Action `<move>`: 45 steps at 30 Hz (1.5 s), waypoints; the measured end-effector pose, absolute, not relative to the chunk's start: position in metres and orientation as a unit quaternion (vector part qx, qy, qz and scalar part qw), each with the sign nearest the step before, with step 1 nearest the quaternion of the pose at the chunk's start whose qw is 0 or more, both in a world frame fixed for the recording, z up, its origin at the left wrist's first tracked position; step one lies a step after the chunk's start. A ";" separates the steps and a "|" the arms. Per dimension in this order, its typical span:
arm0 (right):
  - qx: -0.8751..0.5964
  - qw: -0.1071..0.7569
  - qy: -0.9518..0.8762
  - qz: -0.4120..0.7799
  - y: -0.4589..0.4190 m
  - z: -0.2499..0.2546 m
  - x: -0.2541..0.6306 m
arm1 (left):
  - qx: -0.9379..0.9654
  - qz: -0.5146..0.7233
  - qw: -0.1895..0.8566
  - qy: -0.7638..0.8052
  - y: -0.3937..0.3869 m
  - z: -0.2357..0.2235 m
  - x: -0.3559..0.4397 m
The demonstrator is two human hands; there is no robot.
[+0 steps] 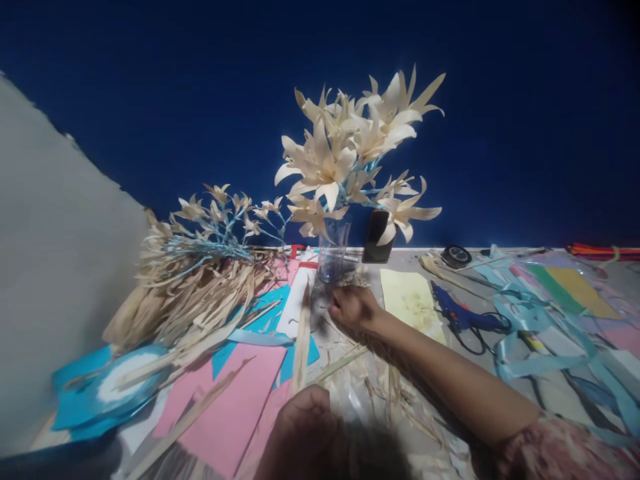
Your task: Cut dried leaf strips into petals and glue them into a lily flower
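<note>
Blue wall point(200, 100) backs the clear vase point(333, 250) of pale flowers point(320, 160), just beyond my curled right fingers point(338, 308); my left fingers point(311, 402) curl nearer me. I can't tell if either grips anything; slow, low moves suit top-heavy flowers.

Against the dark blue wall point(200, 80), a dark phone-like slab point(375, 248) is seen standing upright. Over to the right, a round black object point(456, 255) is spotted, and nearer, a blue glue gun point(467, 319) is passed, its cord looped beside tangled light-blue ribbon point(523, 368). Green point(554, 288) and gold sheets point(583, 292) are laid side by side, with red-orange strips point(603, 252) glimpsed beyond.
</note>
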State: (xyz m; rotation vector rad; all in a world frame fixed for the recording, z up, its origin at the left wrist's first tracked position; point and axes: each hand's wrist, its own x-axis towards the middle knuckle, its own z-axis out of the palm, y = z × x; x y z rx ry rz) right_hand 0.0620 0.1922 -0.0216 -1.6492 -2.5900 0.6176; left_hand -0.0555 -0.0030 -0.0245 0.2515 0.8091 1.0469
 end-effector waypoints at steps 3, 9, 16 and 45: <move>-0.527 0.041 -0.812 0.247 0.193 -0.022 0.074 | 0.131 0.487 0.787 0.356 -0.001 -0.029 -0.058; -0.504 0.136 -0.739 0.426 0.189 -0.026 0.105 | 0.132 0.491 0.785 0.355 0.000 -0.031 -0.057; -0.497 0.238 -0.633 0.544 0.163 -0.017 0.126 | 0.154 0.506 0.749 0.398 0.004 -0.033 -0.058; -0.584 0.327 -0.484 0.564 -0.009 -0.018 0.234 | 0.261 0.630 0.492 0.542 -0.015 0.014 -0.108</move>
